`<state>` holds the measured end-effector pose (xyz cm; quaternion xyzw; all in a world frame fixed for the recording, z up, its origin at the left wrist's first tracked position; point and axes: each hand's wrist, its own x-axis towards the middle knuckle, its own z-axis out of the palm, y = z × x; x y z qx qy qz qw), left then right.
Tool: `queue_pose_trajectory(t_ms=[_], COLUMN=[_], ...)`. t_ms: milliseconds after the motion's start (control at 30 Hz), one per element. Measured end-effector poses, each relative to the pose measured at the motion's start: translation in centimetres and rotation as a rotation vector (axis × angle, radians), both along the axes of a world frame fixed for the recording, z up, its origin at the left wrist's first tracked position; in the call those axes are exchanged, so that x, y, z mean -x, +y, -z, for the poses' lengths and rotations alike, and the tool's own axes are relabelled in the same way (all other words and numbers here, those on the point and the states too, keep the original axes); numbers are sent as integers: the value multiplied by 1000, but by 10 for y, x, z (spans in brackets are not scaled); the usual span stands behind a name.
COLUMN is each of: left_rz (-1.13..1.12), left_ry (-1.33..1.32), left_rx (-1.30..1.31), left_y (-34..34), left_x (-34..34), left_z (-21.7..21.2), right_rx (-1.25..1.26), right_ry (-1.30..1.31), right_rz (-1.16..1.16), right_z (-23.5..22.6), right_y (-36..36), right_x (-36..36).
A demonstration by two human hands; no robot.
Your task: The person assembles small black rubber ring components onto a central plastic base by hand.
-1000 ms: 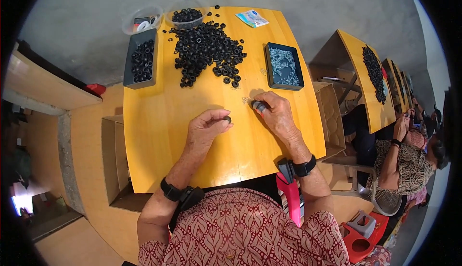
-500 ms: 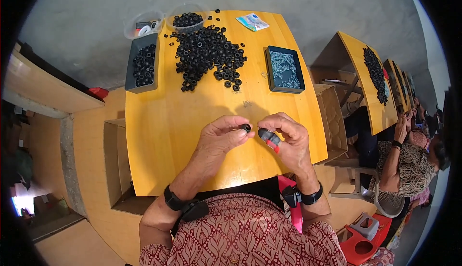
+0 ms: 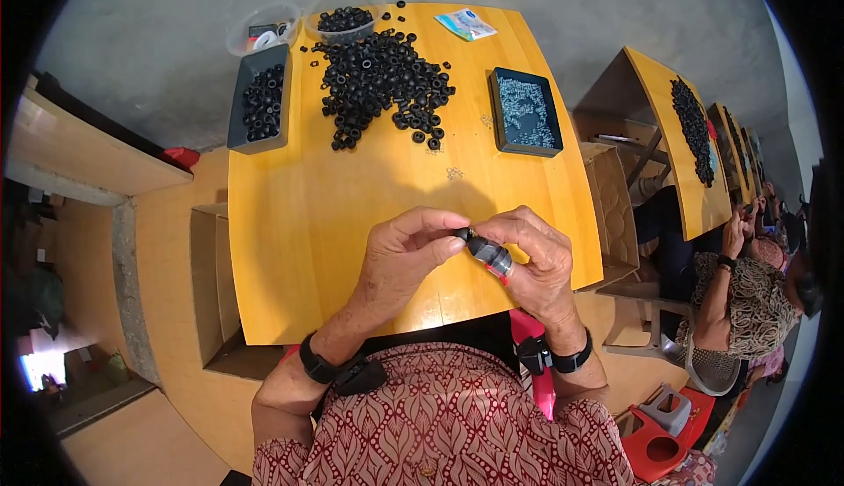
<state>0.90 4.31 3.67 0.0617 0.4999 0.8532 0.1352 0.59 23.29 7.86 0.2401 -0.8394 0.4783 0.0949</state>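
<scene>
- Black ring [image 3: 461, 234] is pinched by the left hand [image 3: 400, 262] at its fingertips.
- Beside it, a small tool [image 3: 490, 255] is gripped in the right hand [image 3: 536, 262], its tip touching the ring.
- Beyond both hands, a pile of rings [image 3: 380, 86] is spread over the table [image 3: 299, 222].

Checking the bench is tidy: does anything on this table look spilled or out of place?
Mostly orderly. A few black rings have strayed from the main pile, and tiny pale bits lie loose on the yellow table outside the dark tray.

Both hands [image 3: 475, 257] fingertip-to-fingertip, seemingly pinching.
</scene>
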Motion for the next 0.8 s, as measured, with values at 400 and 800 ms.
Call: queue_pose_trajectory(t_ms=[400,800], left_rz=[9,43], left_ry=[-37,-295], left_rx=[84,-115], left_y=[-6,-15], left_x=[0,-3], left_z=[11,20], right_rx=[-40,-288], right_ry=[-100,194], right_rz=[-6,-60], right_z=[8,13], right_y=[-7,-12], right_x=[-6,-7])
